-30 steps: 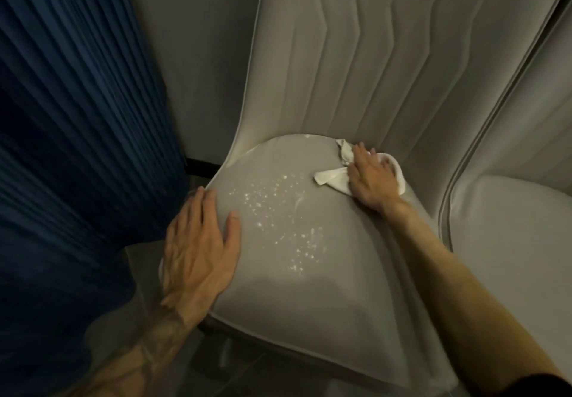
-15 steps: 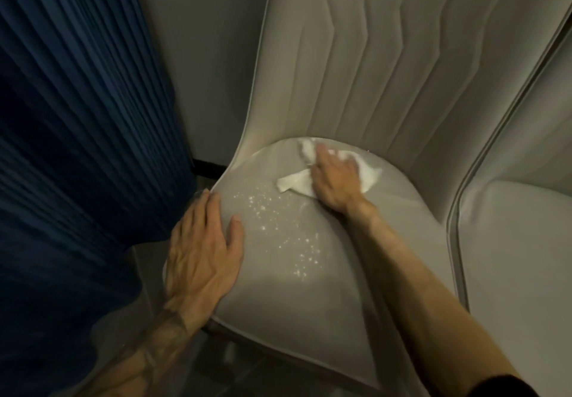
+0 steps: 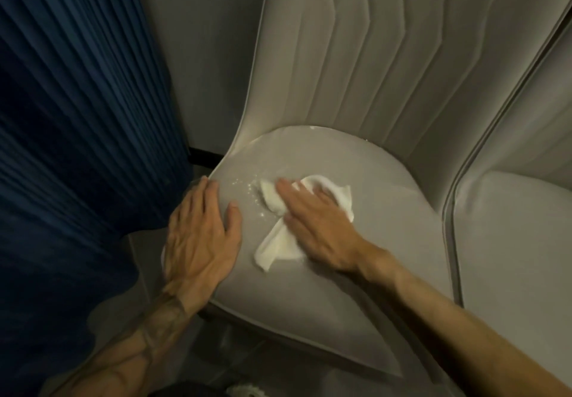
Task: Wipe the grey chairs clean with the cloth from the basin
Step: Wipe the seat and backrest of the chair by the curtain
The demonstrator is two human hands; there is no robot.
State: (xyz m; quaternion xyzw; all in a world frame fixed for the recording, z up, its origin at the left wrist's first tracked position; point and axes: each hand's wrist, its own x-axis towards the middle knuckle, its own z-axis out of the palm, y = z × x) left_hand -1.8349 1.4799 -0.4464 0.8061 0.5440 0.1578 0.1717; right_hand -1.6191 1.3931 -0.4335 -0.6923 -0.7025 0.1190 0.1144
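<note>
Blue curtain (image 3: 77,118) hangs left of a grey chair (image 3: 340,288); a second chair (image 3: 510,241) stands just beside it. Right hand (image 3: 315,229) presses the cloth (image 3: 278,246) onto the seat, fingers straight. Left hand (image 3: 198,235) rests flat on the seat's left edge, fingers straight, close together. White specks (image 3: 250,186) lie beside the cloth.

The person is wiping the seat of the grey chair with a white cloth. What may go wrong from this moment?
1. The white cloth lies bunched under the right hand, so it may only smear the white specks across the seat.
2. The specks lie close to the left hand; the wipe may push them against it or off the seat edge toward the blue curtain.
</note>
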